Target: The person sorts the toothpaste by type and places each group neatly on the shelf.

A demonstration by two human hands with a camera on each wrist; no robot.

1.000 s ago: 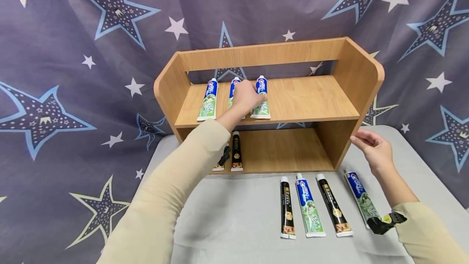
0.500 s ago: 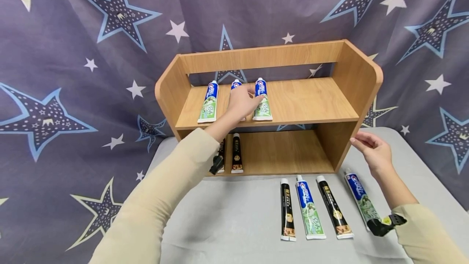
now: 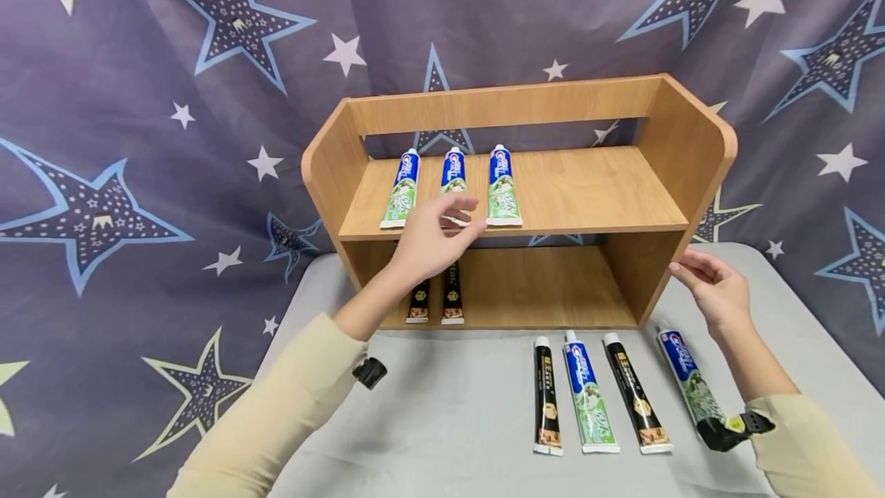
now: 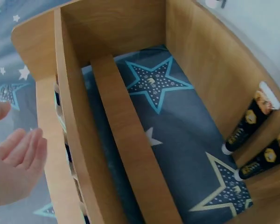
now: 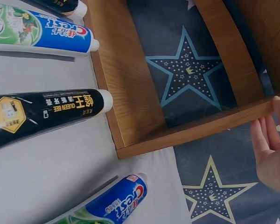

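My left hand hovers in front of the wooden shelf unit's upper board, fingers loosely bent and holding nothing. Behind it, three blue-and-green Crest toothpaste tubes lie on that board: a left one, a middle one partly covered by the hand, and a right one just beyond the fingertips. My right hand holds the front edge of the shelf unit's right side panel. In the right wrist view the thumb of that hand is on one face of the panel and the fingers on the other.
Two black toothpaste tubes lie on the lower board, partly behind my left hand. On the grey-covered table, black tubes and Crest tubes alternate in a row before the unit. A star-patterned cloth hangs behind.
My left hand has come away from the right Crest tube, moving down and left toward me, baring more of the middle tube. The right hand stays at the side panel.
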